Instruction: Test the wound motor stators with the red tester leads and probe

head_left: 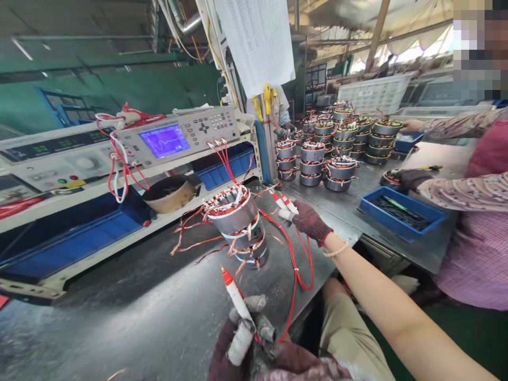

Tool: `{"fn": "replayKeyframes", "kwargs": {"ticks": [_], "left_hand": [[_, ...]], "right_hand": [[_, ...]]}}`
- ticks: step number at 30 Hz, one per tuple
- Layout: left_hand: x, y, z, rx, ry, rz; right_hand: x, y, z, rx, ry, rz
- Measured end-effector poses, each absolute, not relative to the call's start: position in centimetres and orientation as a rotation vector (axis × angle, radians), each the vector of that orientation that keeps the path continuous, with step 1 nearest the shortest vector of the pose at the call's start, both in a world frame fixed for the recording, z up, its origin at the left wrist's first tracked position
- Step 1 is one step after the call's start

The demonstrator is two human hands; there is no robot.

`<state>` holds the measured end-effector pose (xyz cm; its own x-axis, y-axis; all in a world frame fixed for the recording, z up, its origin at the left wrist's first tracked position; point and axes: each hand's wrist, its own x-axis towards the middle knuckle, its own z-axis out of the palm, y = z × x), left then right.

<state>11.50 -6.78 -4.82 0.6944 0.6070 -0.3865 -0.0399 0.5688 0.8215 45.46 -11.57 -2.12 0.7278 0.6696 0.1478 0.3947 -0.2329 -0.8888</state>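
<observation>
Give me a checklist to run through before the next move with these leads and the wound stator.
1. Left hand grips a red-tipped, white-sleeved lead: ok.
2. Right hand holds a pair of red-tipped, white-sleeved leads: ok.
3. Wound stator stack stands on the dark bench, not touching the tester: ok.
4. Tester screen lit and showing a trace: ok.
5. Where the red wire from the right hand's leads ends: cannot tell.
</observation>
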Motion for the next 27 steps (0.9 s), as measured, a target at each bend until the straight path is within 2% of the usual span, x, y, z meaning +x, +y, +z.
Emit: {"fn": "replayKeyframes", "kwargs": {"ticks": [4,6,10,12,15,19,27], "left_hand": [[12.1,-5.2,-6.0,0.994,0.674,0.434],[12.3,-4.1,-6.2,1.051,0.686,0.492],[12.8,-1.0,-5.4,1.164,0.727,0.614],[13.4,0.9,-4.6,1.170,0.724,0.660],[14.7,3.9,-3.4,1.025,0.658,0.749],[16.1,6.7,-2.6,0.874,0.571,0.793],[16.1,7.9,-3.0,0.793,0.518,0.772]], "right_hand": [[45.9,-11.5,-1.8,-1.902,-0.827,0.287],[45.0,-12.3,-1.9,-1.950,-0.862,0.170],[40.6,-15.0,-1.6,-1.950,-1.118,-0.505],[37.6,-16.0,-0.9,-1.828,-1.375,-0.682],[33.9,-15.7,0.4,-1.722,-1.682,-0.816],[32.5,-14.0,0.7,-1.696,-1.828,-1.000],[33.1,-13.8,-0.3,-1.711,-1.878,-1.033]]}}
